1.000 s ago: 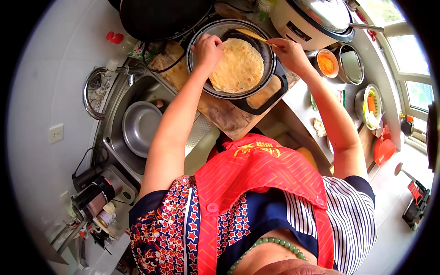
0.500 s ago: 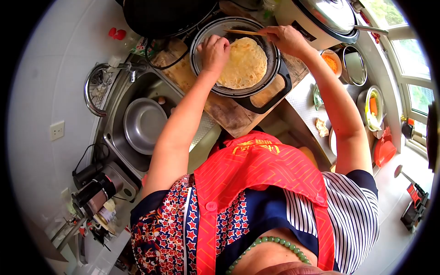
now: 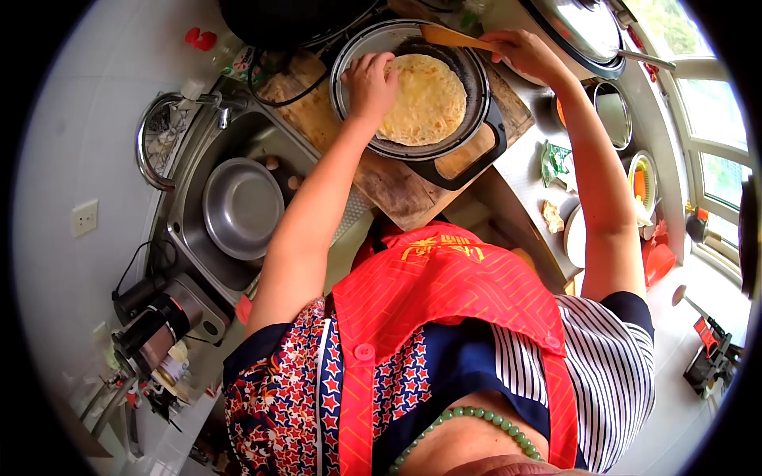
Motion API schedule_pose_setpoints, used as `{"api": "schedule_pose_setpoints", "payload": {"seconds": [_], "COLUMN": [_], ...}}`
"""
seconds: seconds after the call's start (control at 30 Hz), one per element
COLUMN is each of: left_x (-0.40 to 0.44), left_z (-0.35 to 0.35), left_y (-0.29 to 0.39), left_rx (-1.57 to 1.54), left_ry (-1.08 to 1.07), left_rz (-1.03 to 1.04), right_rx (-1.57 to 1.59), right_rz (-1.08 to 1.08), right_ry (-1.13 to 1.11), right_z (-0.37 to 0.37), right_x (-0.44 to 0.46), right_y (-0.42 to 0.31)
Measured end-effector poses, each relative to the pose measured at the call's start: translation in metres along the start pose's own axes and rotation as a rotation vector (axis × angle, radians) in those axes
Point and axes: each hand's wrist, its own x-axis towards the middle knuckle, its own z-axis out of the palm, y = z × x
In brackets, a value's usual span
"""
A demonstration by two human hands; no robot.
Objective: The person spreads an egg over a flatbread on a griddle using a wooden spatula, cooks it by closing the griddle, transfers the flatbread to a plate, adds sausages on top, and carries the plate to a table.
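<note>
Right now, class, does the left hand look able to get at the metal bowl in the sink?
Probably yes. The metal bowl sits uncovered in the sink, beside the left arm, with nothing seen over it. The left hand is up at the pan, so it would have to draw back first.

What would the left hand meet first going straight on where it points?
Ahead of the left hand lies the pan's far rim; depth is unclear, so it might pass over.
</note>
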Motion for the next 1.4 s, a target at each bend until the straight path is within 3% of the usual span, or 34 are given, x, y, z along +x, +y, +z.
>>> {"api": "schedule_pose_setpoints", "payload": {"seconds": [0.17,0.23,0.3,0.57,0.97,1.17,1.4], "left_x": [-0.038,-0.06,-0.081,-0.108,-0.14,-0.154,-0.157], "left_z": [-0.03,-0.035,-0.039,-0.061,-0.091,-0.111,-0.125], "left_y": [0.02,0.033,0.045,0.074,0.058,0.038,0.022], "left_rx": [-0.1,-0.089,-0.153,-0.293,-0.4,-0.407,-0.438], "left_ry": [-0.11,-0.146,-0.202,-0.238,-0.255,-0.277,-0.287], "left_rz": [0.098,0.159,0.14,0.123,0.141,0.125,0.159], "right_rx": [-0.04,-0.228,-0.237,-0.261,-0.217,-0.234,-0.282], "right_rz": [-0.162,0.0,-0.062,0.089,0.114,-0.05,0.038], "right_ry": [0.262,0.233,0.256,0.135,0.249,0.228,0.193], "right_z": [0.06,0.082,0.105,0.13,0.138,0.155,0.184], "right_x": [-0.043,-0.055,-0.059,-0.058,-0.067,-0.113,-0.126], "right_y": [-0.013,-0.034,-0.033,-0.031,-0.055,-0.09,-0.092]}}
